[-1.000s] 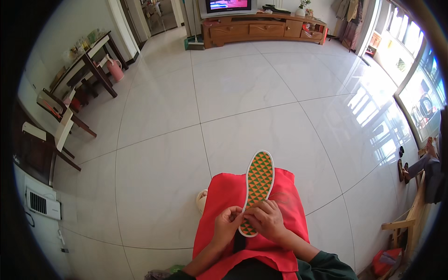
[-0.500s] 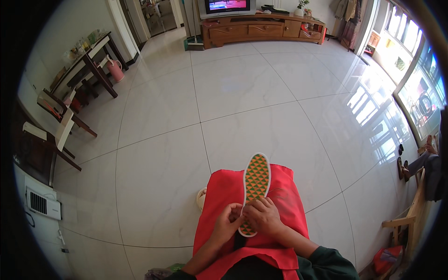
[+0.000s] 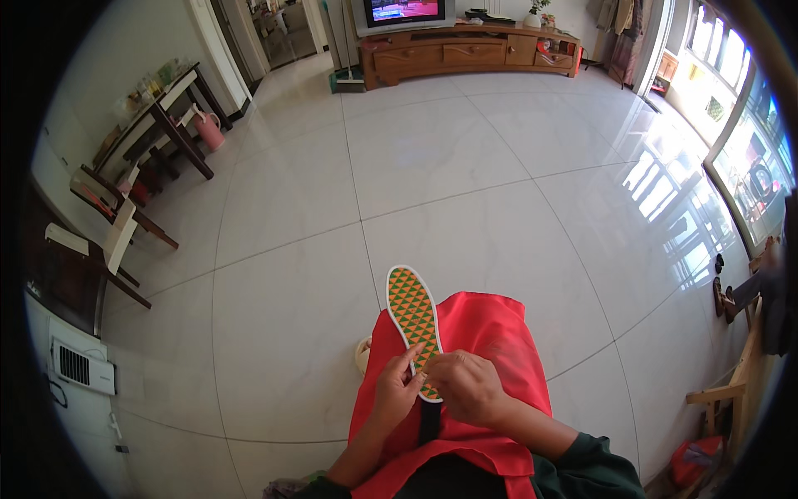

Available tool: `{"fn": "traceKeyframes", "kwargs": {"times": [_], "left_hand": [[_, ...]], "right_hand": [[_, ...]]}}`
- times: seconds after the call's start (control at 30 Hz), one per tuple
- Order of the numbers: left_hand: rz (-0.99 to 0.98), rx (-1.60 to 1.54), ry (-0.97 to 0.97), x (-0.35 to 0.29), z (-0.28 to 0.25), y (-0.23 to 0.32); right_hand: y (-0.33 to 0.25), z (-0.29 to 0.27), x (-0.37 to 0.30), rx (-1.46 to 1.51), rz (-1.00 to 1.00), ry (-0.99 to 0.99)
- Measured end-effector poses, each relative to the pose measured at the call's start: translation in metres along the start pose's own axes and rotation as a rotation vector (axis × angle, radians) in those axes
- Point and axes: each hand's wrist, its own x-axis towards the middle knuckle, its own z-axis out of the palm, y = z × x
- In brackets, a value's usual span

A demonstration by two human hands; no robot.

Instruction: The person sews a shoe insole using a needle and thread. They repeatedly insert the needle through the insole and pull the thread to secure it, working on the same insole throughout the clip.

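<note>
A shoe insole (image 3: 410,301) with green and orange triangles and a white rim slants up and to the left over my lap. My left hand (image 3: 396,389) grips it along the left edge of its lower part, fingers on the patterned face. Close against the right side of the insole is my right hand (image 3: 467,387), its thumb and fingers pinched together. Whatever those fingertips hold is too small to make out. Under both hands a red apron (image 3: 490,333) covers my lap.
A light slipper (image 3: 363,353) shows left of the apron. Pale tiles (image 3: 291,333) cover the floor. Chairs (image 3: 116,237) and a table (image 3: 170,108) stand at left, a wooden TV cabinet (image 3: 465,54) at the back. Another person's legs (image 3: 748,295) and a wooden bench (image 3: 719,395) are at right.
The insole has swung from nearly upright to a leftward slant and shifted left. My right hand has come off its face to the right side, fingers pinched. My left hand still grips its lower edge.
</note>
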Motion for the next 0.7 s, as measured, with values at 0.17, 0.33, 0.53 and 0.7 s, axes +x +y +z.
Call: {"fn": "traceKeyframes", "kwargs": {"times": [0.17,0.33,0.53,0.7], "left_hand": [[0.096,0.011,0.121,0.01,-0.001,0.018],[0.105,0.123,0.286,0.016,-0.016,0.004],[0.041,-0.021,0.308,0.022,-0.024,0.007],[-0.008,-0.187,0.291,0.018,-0.031,0.0]], "right_hand": [[-0.017,-0.04,0.01,0.899,0.551,-0.213],[-0.031,-0.112,0.021,0.881,0.438,-0.085],[-0.006,-0.202,0.014,0.876,0.465,0.669],[0.039,-0.266,-0.024,0.528,0.319,0.95]]}}
